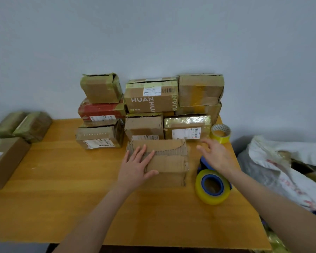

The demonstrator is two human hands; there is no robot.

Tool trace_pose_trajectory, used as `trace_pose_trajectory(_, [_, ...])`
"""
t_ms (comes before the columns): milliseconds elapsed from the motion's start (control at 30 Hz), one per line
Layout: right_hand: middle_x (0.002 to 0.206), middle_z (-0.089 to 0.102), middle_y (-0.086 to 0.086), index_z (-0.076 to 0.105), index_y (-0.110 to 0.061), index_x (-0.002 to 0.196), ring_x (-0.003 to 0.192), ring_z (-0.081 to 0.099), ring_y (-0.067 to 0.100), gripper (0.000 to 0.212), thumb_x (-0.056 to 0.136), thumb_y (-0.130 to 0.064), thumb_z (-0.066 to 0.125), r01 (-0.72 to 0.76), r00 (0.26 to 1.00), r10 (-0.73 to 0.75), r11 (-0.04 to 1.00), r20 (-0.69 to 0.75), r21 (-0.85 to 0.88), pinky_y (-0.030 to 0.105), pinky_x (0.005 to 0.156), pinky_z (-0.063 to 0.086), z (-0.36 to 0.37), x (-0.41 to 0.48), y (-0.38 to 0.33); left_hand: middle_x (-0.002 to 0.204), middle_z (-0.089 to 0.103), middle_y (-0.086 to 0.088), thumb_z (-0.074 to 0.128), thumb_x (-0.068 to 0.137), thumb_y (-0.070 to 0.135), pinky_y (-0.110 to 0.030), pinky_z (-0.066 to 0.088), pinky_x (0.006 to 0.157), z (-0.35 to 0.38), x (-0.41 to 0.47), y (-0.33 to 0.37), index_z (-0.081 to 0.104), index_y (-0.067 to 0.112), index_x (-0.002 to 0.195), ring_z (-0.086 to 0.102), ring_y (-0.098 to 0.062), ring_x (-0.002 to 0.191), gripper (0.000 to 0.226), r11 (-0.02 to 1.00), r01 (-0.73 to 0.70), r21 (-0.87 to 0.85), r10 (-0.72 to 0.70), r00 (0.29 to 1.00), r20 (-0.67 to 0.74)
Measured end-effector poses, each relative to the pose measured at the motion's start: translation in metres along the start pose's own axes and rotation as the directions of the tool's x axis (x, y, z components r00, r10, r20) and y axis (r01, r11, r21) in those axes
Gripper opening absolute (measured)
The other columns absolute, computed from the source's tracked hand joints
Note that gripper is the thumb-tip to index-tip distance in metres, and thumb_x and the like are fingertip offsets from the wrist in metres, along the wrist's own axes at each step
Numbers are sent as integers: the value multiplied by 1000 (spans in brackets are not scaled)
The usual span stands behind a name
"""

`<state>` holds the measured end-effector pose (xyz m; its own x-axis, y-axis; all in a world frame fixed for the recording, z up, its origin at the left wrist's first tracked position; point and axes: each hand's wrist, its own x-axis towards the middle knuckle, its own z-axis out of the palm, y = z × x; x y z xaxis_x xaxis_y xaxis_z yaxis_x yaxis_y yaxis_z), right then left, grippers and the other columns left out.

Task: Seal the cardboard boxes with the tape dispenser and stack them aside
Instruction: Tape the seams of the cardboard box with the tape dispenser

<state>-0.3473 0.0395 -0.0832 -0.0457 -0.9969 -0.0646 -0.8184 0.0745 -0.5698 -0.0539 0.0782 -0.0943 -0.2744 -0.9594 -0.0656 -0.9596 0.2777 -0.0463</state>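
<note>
Cardboard box [170,163], brown, top flap torn to bare corrugation, sits on the wooden table [62,179] before stacked parcels [151,101]. Your left hand [137,167] lies flat on it, fingers spread; your right hand [217,157] hovers open above the tape dispenser [215,199].

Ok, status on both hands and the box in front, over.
Left hand open, flat on torn brown cardboard box. Right hand open, above blue tape dispenser with yellow roll, not gripping. Nothing in the way.

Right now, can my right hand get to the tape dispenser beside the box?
Probably yes. The right hand hovers open right over the tape dispenser, holding nothing, and nothing lies between them.
</note>
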Motion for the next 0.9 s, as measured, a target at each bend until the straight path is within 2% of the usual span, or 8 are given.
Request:
trace_pose_trajectory(100, [134, 51, 7, 44, -16, 137, 118, 53, 28, 69, 84, -56, 65, -287, 928, 337, 918, 160, -274, 38, 86, 48, -5, -15, 50, 161, 0, 3, -24, 69, 82, -46, -8, 119, 4, 0, 0, -8, 39, 146, -1, -17, 149, 89, 1000, 5, 10, -5, 1000, -20])
trace_pose_trajectory(200, [89, 58, 2, 51, -13, 109, 78, 58, 15, 52, 82, -53, 70, -353, 808, 445, 891, 387, -287, 26, 60, 44, 14, -30, 73, 160, 2, 5, -19, 69, 84, -45, -8, 119, 5, 1, -1, 0, 30, 152, 1, -14, 148, 102, 1000, 25, -7, -25, 999, -23])
trace_pose_trajectory(300, [63, 49, 1, 48, -15, 77, 54, 48, 14, 37, 85, -43, 71, -408, 823, 468, 882, 323, -237, 24, 47, 33, 26, -36, 80, 160, 7, 4, -6, 76, 82, -44, -6, 120, 4, 1, -5, 13, 26, 153, 2, -13, 148, 97, 1000, 6, -30, -7, 1000, -28])
trace_pose_trajectory(467, [52, 36, 1, 40, -13, 61, 45, 34, 16, 41, 80, -26, 75, -530, 789, 530, 843, 310, -90, 28, 46, 25, 24, -33, 75, 160, -2, 1, -14, 73, 81, -36, -11, 118, 0, -4, -13, 3, 33, 149, -4, -15, 148, 92, 997, -55, -59, 55, 998, -13])
trace_pose_trajectory(600, [55, 38, 2, 42, -10, 64, 47, 35, 17, 32, 76, -10, 71, -591, 766, 509, 797, 392, 121, 29, 48, 27, 30, -30, 61, 157, -15, -6, -24, 63, 85, -34, -11, 117, -3, -5, -14, -6, 39, 145, -10, -20, 148, 96, 996, -29, -85, 31, 999, 22])
trace_pose_trajectory(667, [75, 56, 8, 54, -4, 83, 64, 55, 24, 21, 77, -13, 71, -658, 728, 501, 704, 468, 268, 34, 58, 42, 28, -32, 53, 156, -19, -4, -28, 60, 84, -34, -11, 118, -3, -5, -14, -10, 40, 144, -12, -19, 148, 97, 998, -30, -64, 32, 999, 35])
trace_pose_trajectory(767, [104, 67, 19, 58, -1, 106, 96, 66, 38, 38, 77, -17, 75, -727, 681, 503, 547, 532, 415, 47, 83, 55, 20, -33, 45, 157, -16, -3, -27, 61, 84, -33, -12, 117, -3, -4, -15, -10, 41, 144, -10, -18, 148, 95, 998, -37, -59, 39, 999, 26])
trace_pose_trajectory(900, [100, 65, 19, 63, 0, 94, 88, 64, 32, 26, 72, -8, 75, -605, 796, 482, 642, 366, 471, 38, 70, 51, -6, -26, 35, 161, -3, -6, -13, 70, 83, -35, -13, 116, -2, -4, -18, 2, 39, 147, -2, -20, 149, 90, 997, -49, -55, 48, 999, -9])
